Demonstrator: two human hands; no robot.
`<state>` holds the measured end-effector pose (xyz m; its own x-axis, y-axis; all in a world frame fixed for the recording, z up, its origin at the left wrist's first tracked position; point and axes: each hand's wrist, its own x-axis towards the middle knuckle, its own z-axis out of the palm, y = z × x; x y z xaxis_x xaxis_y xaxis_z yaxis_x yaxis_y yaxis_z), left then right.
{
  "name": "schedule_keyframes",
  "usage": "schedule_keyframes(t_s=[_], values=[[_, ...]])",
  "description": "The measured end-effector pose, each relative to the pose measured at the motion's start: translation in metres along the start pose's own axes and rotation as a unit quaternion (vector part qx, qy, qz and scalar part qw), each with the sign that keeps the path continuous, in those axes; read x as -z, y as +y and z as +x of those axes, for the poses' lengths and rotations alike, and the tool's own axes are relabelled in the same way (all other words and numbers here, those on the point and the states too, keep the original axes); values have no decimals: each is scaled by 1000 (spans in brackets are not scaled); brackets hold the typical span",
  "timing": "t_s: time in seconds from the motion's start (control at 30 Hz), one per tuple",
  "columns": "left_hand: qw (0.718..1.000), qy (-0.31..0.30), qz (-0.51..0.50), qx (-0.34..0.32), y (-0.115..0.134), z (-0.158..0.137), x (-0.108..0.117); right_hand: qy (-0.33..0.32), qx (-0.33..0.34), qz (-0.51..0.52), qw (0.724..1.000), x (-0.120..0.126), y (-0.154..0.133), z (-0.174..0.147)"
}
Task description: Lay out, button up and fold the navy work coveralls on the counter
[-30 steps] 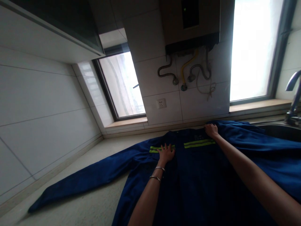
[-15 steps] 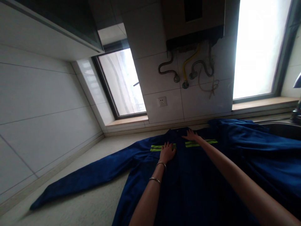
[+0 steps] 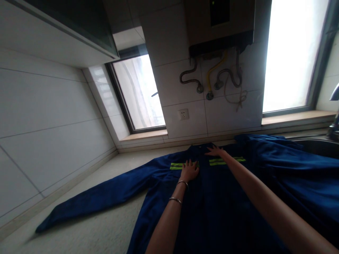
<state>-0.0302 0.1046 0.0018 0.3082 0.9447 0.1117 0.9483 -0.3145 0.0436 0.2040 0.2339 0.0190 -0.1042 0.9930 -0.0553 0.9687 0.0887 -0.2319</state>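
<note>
A dark blue work jacket (image 3: 217, 197) with yellow-green reflective strips across its chest lies spread on the pale countertop (image 3: 116, 225). Its left-hand sleeve (image 3: 106, 192) stretches out toward the lower left. My left hand (image 3: 190, 170) rests flat on the chest, over the end of one strip, fingers spread. Two metal bangles circle that wrist. Close to the collar, my right hand (image 3: 215, 151) lies on the cloth with its fingers apart, just above the other strip. More blue fabric (image 3: 304, 169) is bunched on the right; whether it belongs to the same jacket I cannot tell.
A sink (image 3: 320, 146) with a faucet (image 3: 334, 128) is at the right edge, partly covered by blue cloth. Behind the counter are a tiled wall, a socket (image 3: 183, 114), a water heater (image 3: 219, 24) with pipes, and two windows. An overhead cabinet (image 3: 66, 31) juts in at upper left.
Both hands stay on the jacket in nearly the same places. The view has shifted very slightly, and a small green light now shows on the water heater's panel.
</note>
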Motion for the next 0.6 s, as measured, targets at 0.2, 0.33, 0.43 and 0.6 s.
schedule_keyframes(t_s=[0.2, 0.33, 0.43, 0.6], values=[[1000, -1, -21, -20, -1, -3, 5, 86, 136, -5, 987, -5, -59, -11], [999, 10, -32, -25, 0, -5, 4, 25, 165, -32, 986, -30, -80, -21], [998, 35, -54, -24, 3, -4, -1, 19, 147, -33, 988, -40, -81, -25], [984, 120, -118, 60, -21, 13, 10, 35, 131, -41, 990, -40, -80, -30]])
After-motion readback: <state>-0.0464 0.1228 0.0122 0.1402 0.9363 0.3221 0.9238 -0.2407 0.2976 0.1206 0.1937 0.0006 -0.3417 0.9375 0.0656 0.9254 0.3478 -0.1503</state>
